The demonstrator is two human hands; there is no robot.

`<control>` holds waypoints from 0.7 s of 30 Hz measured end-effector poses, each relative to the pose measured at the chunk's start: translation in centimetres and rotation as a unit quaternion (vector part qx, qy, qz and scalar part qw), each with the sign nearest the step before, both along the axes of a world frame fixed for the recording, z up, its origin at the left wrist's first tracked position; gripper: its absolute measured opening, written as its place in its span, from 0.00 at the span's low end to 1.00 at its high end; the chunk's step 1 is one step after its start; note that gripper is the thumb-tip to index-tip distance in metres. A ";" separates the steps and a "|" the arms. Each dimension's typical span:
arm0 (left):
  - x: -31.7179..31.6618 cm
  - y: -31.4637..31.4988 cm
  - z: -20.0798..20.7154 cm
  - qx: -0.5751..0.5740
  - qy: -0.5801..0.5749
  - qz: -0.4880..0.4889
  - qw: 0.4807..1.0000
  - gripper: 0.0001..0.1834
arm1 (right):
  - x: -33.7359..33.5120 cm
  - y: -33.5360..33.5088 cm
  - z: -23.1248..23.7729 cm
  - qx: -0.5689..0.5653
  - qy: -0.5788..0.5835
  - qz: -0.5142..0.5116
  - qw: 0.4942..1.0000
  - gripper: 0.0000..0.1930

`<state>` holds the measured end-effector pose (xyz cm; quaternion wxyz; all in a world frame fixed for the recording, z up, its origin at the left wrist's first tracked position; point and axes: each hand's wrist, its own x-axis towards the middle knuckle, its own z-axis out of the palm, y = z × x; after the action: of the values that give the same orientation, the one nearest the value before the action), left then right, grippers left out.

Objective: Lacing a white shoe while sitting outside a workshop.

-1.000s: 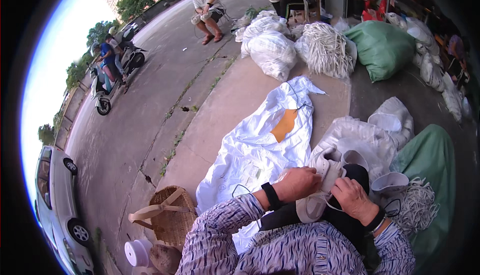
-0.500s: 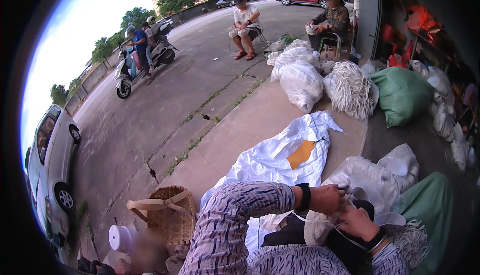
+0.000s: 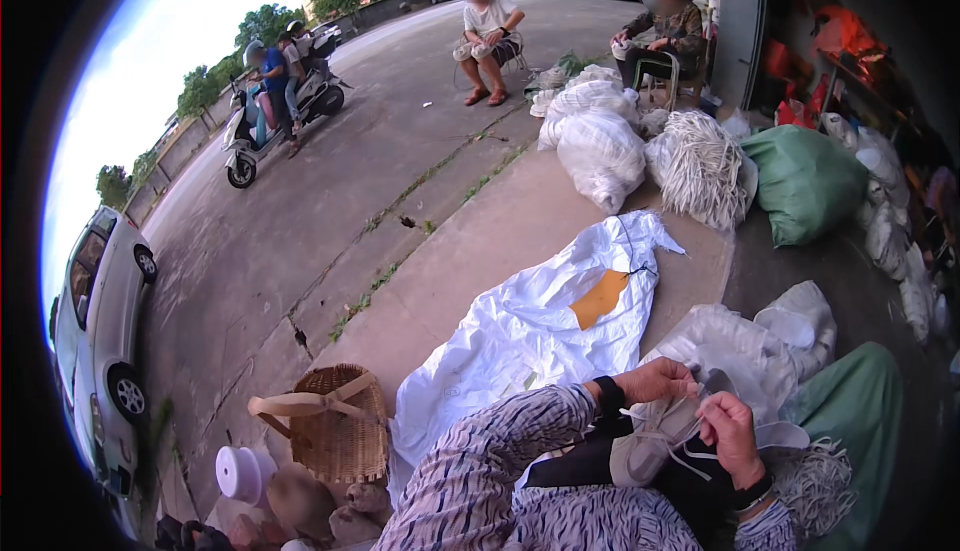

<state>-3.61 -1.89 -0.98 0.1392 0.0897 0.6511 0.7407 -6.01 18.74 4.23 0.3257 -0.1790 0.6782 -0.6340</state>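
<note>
A light beige shoe [image 3: 640, 454] rests on my lap against dark cloth, with a thin white shoelace [image 3: 655, 438] trailing over it. Above the shoe, my left hand [image 3: 655, 383] is closed in a pinch, its fingertips on the lace. Close by on the right, my right hand [image 3: 732, 438] pinches the lace between thumb and forefinger, and a loose length hangs below it. Part of the shoe is hidden by my hands and sleeve. A bundle of white laces [image 3: 822, 486] lies right of my right wrist.
A white sheet [image 3: 500, 341] spreads ahead, with an orange-yellow piece [image 3: 600, 299] on it. Left are a wicker basket [image 3: 335, 431] and a white spool [image 3: 240, 473]. White sacks [image 3: 600, 156] and a green sack [image 3: 805, 183] stand farther off. Two seated people and a scooter [image 3: 265, 131] are beyond.
Both hands have risen slightly off the shoe and drawn the lace up. The right hand's fingers have turned upward, and more of the shoe shows.
</note>
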 end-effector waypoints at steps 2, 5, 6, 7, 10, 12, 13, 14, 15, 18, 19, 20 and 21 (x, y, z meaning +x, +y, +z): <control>0.8 0.2 -0.2 0.026 -0.029 0.012 0.999 0.14 | -0.4 0.2 0.6 -0.076 0.017 -0.026 0.997 0.09; 1.2 0.5 -0.5 0.047 0.016 0.045 0.998 0.09 | 0.1 -0.2 -0.1 -0.012 -0.114 0.057 0.992 0.06; 1.2 0.6 -0.6 0.035 0.004 0.049 0.998 0.09 | 0.5 -0.5 -0.8 0.008 -0.144 0.060 0.988 0.06; 1.4 0.7 -0.7 0.047 0.054 0.050 0.996 0.09 | 1.0 -1.0 -1.7 -0.045 -0.116 0.066 0.990 0.06; 1.9 0.9 -0.9 0.035 0.131 0.054 0.989 0.09 | 1.9 -2.1 -3.4 -0.042 -0.142 0.018 0.989 0.06; 2.1 0.9 -0.4 0.141 -0.012 0.046 0.989 0.09 | 1.7 -2.3 -2.5 -0.037 -0.176 -0.002 0.984 0.09; 2.0 0.7 0.1 0.161 -0.099 0.040 0.981 0.09 | 1.4 -2.2 -1.3 0.011 -0.166 0.023 0.986 0.10; 2.0 0.9 0.8 0.133 -0.124 0.044 0.982 0.09 | 1.2 -2.2 0.3 0.096 -0.160 0.029 0.982 0.11; 1.9 1.0 1.7 0.102 -0.051 0.050 0.992 0.11 | 0.8 -1.9 2.4 0.084 -0.080 0.017 0.993 0.12; 1.7 1.9 5.2 -0.343 0.305 0.060 0.886 0.15 | -0.5 0.5 9.6 -0.218 0.037 -0.007 0.975 0.16; 1.7 2.6 6.3 -0.316 0.357 0.082 0.876 0.15 | -0.6 1.3 11.3 -0.223 0.107 0.021 0.969 0.16; 1.7 3.4 7.0 -0.327 0.380 0.081 0.862 0.15 | -0.4 1.7 12.0 -0.188 0.160 0.042 0.968 0.15; 1.7 4.2 7.5 -0.180 0.299 -0.006 0.937 0.16 | -0.4 1.9 12.0 -0.126 0.179 0.065 0.974 0.14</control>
<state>-1.91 2.28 6.49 -0.0440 0.2848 0.7845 0.5492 -6.39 20.60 16.23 0.2143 -0.3725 0.6269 -0.6499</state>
